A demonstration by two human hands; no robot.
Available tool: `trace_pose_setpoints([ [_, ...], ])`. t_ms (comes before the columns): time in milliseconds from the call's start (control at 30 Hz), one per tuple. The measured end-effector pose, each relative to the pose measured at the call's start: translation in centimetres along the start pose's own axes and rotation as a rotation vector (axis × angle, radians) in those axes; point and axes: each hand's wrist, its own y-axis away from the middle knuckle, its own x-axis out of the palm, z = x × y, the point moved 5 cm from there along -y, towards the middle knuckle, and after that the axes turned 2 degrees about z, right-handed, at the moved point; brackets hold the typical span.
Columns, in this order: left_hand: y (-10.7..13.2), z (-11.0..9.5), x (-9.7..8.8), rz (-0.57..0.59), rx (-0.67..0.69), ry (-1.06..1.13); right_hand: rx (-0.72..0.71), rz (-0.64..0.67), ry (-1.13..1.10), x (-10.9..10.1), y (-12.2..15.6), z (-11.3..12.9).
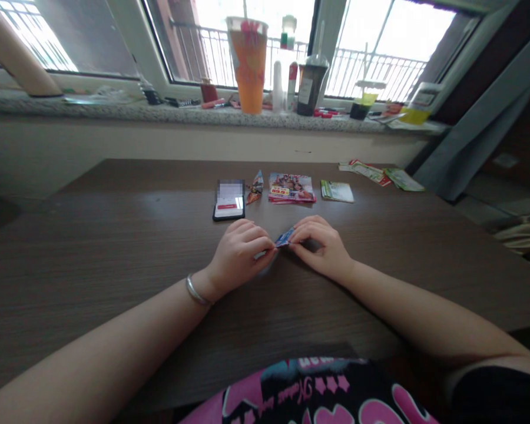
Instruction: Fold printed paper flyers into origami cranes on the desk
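A small folded piece of blue printed paper (285, 237) is pinched between my two hands, just above the brown table. My left hand (242, 252) grips its left end between thumb and forefinger. At the other end, the thumb and fingers of my right hand (320, 244) close on it, covering part of the paper. Beyond my hands lie a phone (229, 201) with a lit screen, a folded orange-and-dark printed paper (255, 188) with a pointed top, a stack of colourful printed leaflets (291, 188) and a smaller stack of pale green-white papers (338, 191).
More printed leaflets (380, 174) lie at the table's far right corner. Behind the table (115, 247), the stone window sill (181, 116) carries a tall orange drink cup (249, 70), a dark drink cup (311, 85), bottles and pens. A grey curtain (472, 129) hangs at the right.
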Motion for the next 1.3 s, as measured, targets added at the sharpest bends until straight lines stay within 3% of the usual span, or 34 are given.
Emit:
trace_pose_setpoints([
  [800,-0.5,-0.8,0.2,0.022,0.018,0.003,-0.010,0.056,0.013,1.1,-0.9,1.3],
  [1300,-0.4,-0.1,0.2,-0.021,-0.073,0.072,0.026,0.050,0.119,0.9,-0.5,-0.7],
])
